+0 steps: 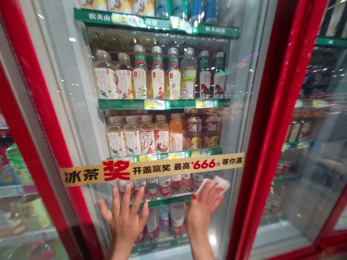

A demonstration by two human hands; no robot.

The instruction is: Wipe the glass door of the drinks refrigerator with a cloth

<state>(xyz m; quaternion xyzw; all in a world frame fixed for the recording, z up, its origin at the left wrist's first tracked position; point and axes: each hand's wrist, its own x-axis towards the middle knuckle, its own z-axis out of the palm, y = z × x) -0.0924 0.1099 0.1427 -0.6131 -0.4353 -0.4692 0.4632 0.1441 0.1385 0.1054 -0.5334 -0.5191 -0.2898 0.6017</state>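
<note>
My left hand is open, its fingers spread, at the glass door just below the yellow sticker strip. To its right, my right hand has a folded white tissue under its fingers, held at the glass below the strip's right end. Whether it is paper or cloth I cannot tell for sure. Behind the glass, shelves carry rows of bottled drinks. Part of the lower bottles is hidden by my hands and the strip.
A red door frame runs down the right side, and another red frame down the left. Beyond them are neighbouring coolers with more drinks and packaged goods. Lights reflect in the glass.
</note>
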